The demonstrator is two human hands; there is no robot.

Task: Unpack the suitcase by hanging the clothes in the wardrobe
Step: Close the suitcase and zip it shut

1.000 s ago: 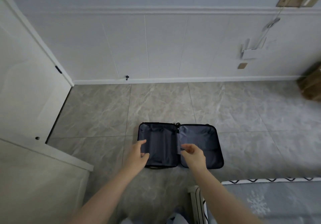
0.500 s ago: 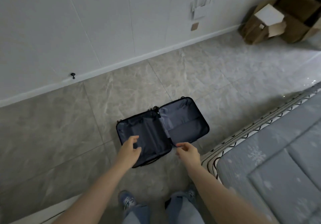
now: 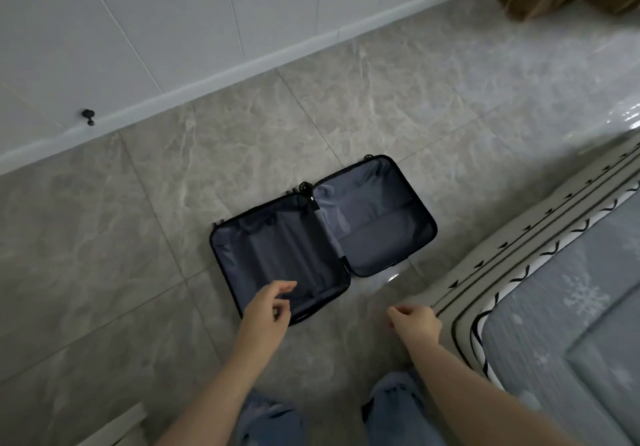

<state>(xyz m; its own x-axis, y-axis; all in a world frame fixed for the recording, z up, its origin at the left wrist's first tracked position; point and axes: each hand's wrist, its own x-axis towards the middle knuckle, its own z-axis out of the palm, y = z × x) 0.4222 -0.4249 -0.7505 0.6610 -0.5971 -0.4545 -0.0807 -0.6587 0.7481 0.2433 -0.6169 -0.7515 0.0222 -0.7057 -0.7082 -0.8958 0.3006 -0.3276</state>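
The suitcase (image 3: 322, 237) lies wide open and flat on the tiled floor (image 3: 138, 237), both lined halves facing up, just beside the corner of a bed (image 3: 554, 307) with a grey snowflake cover. No clothes show in either half, and the wardrobe is not in view. The left hand (image 3: 266, 310) hovers over the near edge of the left half, its fingers (image 3: 285, 286) loosely spread and relaxed, holding nothing. The right hand (image 3: 415, 321) hangs over bare floor between the suitcase and the bed, its fingers curled in loosely toward the palm, also holding nothing. Judging by the bare lining, the clothes are probably already out, so the main risk is stopping too soon: a small garment could lie folded flat against the dark lining or tucked in a pocket there, easy to miss in this dim light. Another risk is that the case sits close to the person's feet and the bed corner, so a step toward the wardrobe could catch its raised edge.
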